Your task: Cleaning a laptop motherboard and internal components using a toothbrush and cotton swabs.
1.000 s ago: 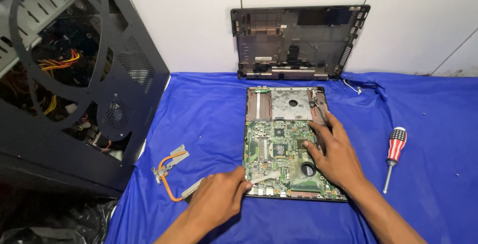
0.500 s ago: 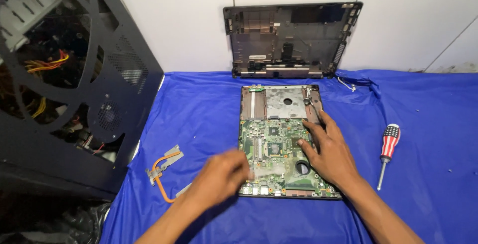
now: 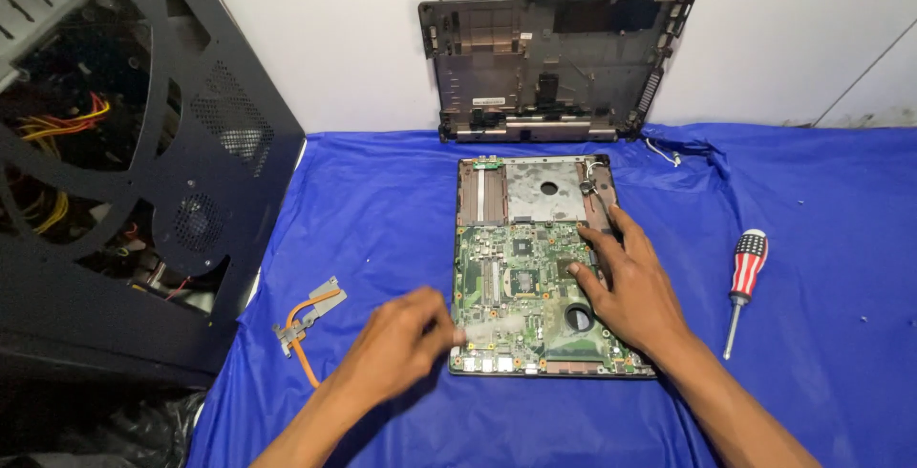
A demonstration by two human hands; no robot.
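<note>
A green board [image 3: 521, 287] is seen lying flat in a laptop base [image 3: 535, 186] on the blue cloth [image 3: 382, 191] that covers the table. The base is set near the middle of the cloth, its long side running away from the viewer.

The right hand [image 3: 626, 282] is laid flat on the right part of the board, fingers spread apart and extended, palm down; nothing is gripped by it. A round black opening [image 3: 578, 316] in the board is seen just beside the thumb.

The left hand [image 3: 401, 344] is blurred at the board's lower left edge. Its fingers are curled together over a small pale piece [image 3: 487, 332] at the board's edge; whether the piece is actually pinched cannot be told.

A copper heat pipe [image 3: 306, 320] with a grey bracket is noted on the cloth, just left of the left hand and apart from it. A screwdriver [image 3: 743, 282] with a striped handle is laid on the cloth to the right, well apart from the right hand. A dark laptop cover [image 3: 554, 62] is leaned upright against the white tiled wall [image 3: 325, 38] behind the base. An open black computer case [image 3: 124, 181] with coloured wires inside is stood at the left.
</note>
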